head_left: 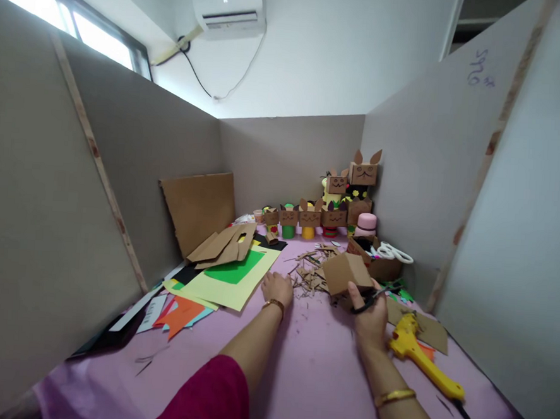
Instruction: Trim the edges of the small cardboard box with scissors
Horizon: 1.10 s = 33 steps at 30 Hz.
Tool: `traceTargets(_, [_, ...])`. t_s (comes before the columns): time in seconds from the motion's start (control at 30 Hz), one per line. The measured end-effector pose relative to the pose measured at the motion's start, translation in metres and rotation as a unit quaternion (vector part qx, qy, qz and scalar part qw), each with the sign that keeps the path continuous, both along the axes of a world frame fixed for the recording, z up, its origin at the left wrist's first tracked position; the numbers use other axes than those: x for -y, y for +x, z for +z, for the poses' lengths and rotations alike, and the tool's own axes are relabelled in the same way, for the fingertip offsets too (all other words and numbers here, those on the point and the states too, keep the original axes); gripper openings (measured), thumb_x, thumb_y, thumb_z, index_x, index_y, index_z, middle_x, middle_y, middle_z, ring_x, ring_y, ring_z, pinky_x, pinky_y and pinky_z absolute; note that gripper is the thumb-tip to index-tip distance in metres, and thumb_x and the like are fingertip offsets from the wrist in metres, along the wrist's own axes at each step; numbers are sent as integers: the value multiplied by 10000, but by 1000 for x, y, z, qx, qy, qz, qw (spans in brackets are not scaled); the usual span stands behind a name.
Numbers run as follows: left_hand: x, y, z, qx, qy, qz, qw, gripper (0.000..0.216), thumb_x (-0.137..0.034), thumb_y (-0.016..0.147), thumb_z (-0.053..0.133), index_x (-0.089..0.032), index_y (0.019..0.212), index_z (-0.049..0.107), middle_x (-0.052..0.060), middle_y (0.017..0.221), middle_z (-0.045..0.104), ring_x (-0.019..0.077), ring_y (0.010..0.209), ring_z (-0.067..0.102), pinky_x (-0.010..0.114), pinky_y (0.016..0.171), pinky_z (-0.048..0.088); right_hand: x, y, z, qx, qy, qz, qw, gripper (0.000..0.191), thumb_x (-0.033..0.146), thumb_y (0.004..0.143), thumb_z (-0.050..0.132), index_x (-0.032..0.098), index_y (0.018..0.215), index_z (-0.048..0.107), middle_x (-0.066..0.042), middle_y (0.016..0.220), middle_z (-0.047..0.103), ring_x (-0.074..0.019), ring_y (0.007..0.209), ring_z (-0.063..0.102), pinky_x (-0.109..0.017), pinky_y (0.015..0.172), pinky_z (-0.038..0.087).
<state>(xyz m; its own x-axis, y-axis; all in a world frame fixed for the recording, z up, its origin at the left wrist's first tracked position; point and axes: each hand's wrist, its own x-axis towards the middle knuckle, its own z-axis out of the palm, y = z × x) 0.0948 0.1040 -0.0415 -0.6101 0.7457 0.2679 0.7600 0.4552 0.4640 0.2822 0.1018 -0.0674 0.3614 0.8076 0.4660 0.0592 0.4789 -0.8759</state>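
Note:
My left hand (277, 288) rests palm down on the purple tabletop, beside the right edge of a pale yellow sheet (225, 294). Its fingers are slightly bent and partly apart, and I see nothing held in them. In my right hand (370, 319) is a small brown cardboard box (345, 275), tilted, with the thumb against its near side. A pair of black-handled scissors (368, 301) also sits in that hand, pointing right. Under and behind the box lies a heap of thin cardboard scraps (310, 274).
A yellow glue gun (423, 357) lies at right on its cord, near a flat cardboard piece (427, 329). Behind it stands an open box (383, 266) with white-handled scissors (394, 252). Cardboard animal figures (310, 218) line the back. Coloured papers (183, 314) and cardboard sheets (197, 211) lie left.

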Motion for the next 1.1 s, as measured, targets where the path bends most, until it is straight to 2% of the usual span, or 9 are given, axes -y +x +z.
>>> traceTargets(0.1, [-2, -24, -5, -5, -10, 14, 1000, 355, -328, 895, 583, -181, 1217, 552, 96, 1258, 586, 253, 1060, 610, 479, 869, 521, -1, -2, 0, -10, -13, 9, 1000, 364, 345, 900, 617, 167, 1212, 557, -88, 1193, 606, -246, 1035, 607, -470, 890, 491])
traceTargets(0.2, [-15, -35, -2, 4, -16, -2, 1000, 354, -322, 894, 586, -181, 1216, 552, 95, 1252, 590, 250, 1050, 615, 475, 864, 525, -2, -4, 0, -20, -20, 19, 999, 537, 441, 791, 701, 174, 1231, 546, -94, 1139, 646, -265, 1047, 602, -454, 939, 452])
traceTargets(0.43, [-39, -14, 7, 29, 27, -117, 992, 334, -328, 899, 577, -189, 1203, 562, 91, 1240, 600, 237, 1029, 623, 460, 853, 532, -5, -7, -1, -33, -33, 37, 998, 664, 538, 714, 685, 164, 1240, 532, -123, 1107, 664, -278, 1007, 613, -419, 907, 458])
traceTargets(0.5, [-35, -10, 5, 31, 45, -122, 991, 338, -328, 904, 568, -199, 1216, 555, 94, 1265, 586, 240, 1046, 615, 464, 866, 526, -7, -6, -2, -33, -40, 35, 998, 666, 539, 696, 696, 165, 1225, 544, -123, 1102, 665, -281, 1007, 610, -421, 912, 453])
traceTargets(0.67, [-21, -8, 2, 49, 47, -71, 995, 354, -317, 894, 586, -183, 1219, 550, 94, 1256, 587, 250, 1052, 613, 477, 864, 525, -9, -3, -1, -32, -44, 25, 998, 648, 540, 700, 685, 181, 1220, 546, -112, 1129, 653, -274, 1033, 597, -410, 932, 439])
traceTargets(0.77, [-20, 12, 8, 57, 54, -93, 993, 332, -325, 896, 582, -182, 1196, 567, 91, 1231, 604, 240, 1028, 624, 461, 854, 530, -5, -1, 3, -27, -46, 23, 998, 666, 559, 705, 670, 169, 1228, 537, -118, 1112, 653, -281, 1004, 603, -412, 901, 457])
traceTargets(0.9, [-15, 33, 12, 38, 89, -96, 991, 393, -338, 899, 573, -203, 1265, 523, 102, 1343, 535, 276, 1142, 567, 520, 934, 478, 2, 5, 6, -16, -53, 13, 998, 698, 565, 687, 686, 146, 1226, 544, -136, 1107, 639, -308, 1020, 589, -438, 917, 440])
traceTargets(1.03, [4, 24, 4, 21, 64, -37, 997, 390, -327, 895, 580, -197, 1259, 526, 103, 1332, 539, 278, 1138, 568, 523, 929, 480, 3, 8, 6, -12, -63, 1, 998, 730, 579, 696, 675, 140, 1258, 521, -148, 1155, 619, -316, 1060, 573, -450, 939, 424])
traceTargets(1.1, [12, 21, 0, 9, 43, -54, 998, 384, -328, 892, 586, -190, 1246, 535, 102, 1307, 558, 272, 1117, 582, 513, 914, 492, 4, 6, 6, -5, -70, -3, 998, 749, 581, 684, 686, 127, 1256, 523, -156, 1146, 621, -325, 1055, 571, -461, 938, 418])
